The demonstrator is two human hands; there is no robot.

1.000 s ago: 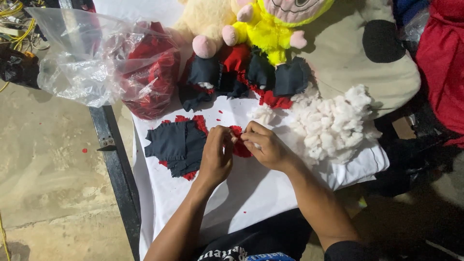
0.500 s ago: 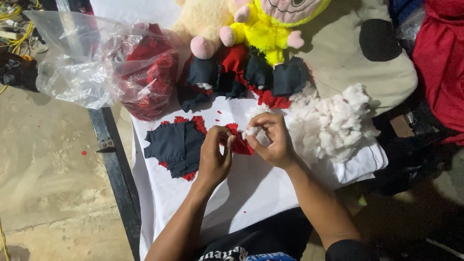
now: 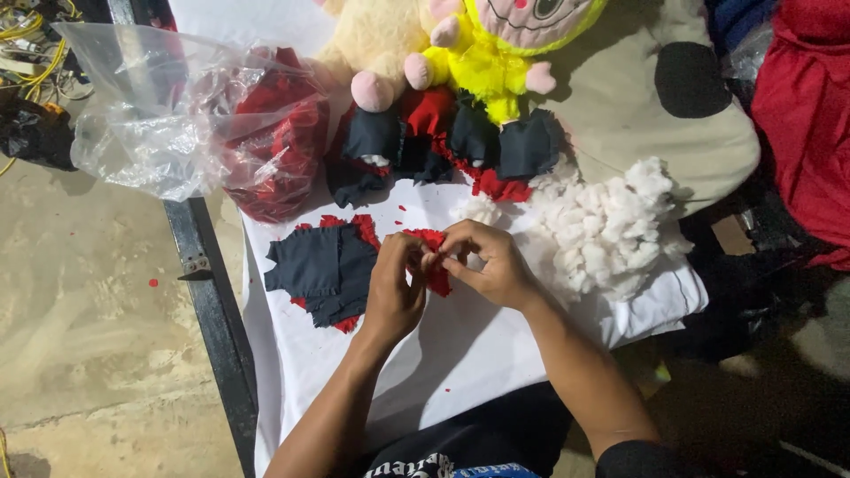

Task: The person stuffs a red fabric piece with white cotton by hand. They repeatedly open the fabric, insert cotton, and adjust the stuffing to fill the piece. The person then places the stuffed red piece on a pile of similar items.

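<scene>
Item: small red fabric piece (image 3: 434, 265), fuzzy-edged, held over the white table cover (image 3: 460, 354) near the middle of the scene, just right of the flat dark pieces.

Left hand (image 3: 394, 288): fingers curled closed on the left side of the red piece, thumb and fingertips pinching it.

Right hand (image 3: 487, 261): closed in a pinch on the right side of the same piece, fingertips meeting those of the left hand. Whether anything sits inside the red piece cannot be told; the fingers cover it.

Adjacent stock, left: stack of dark navy cut pieces (image 3: 323, 270) lying flat, with red backing showing at the edges. Small red scraps are scattered on the cover around it.

Adjacent stock, right: heap of white stuffing (image 3: 611, 230), loose and fluffy, close beside the right hand but apart from it.

Far side: row of small sewn navy-and-red shells (image 3: 460, 142); behind them a yellow plush doll (image 3: 496, 53) and a cream plush toy (image 3: 376, 53). Far left: clear plastic bag (image 3: 177, 115) with red material inside. Far right: red cloth bundle (image 3: 810, 115).

Step in hand, as judged: both hands working the red piece open or turned at its edge, a fine two-finger job.

Handling note, as judged: any further move calls for one hand to keep the pinch while the other frees itself; the fabric is limp and light, so a firm hold at the edge matters
</scene>
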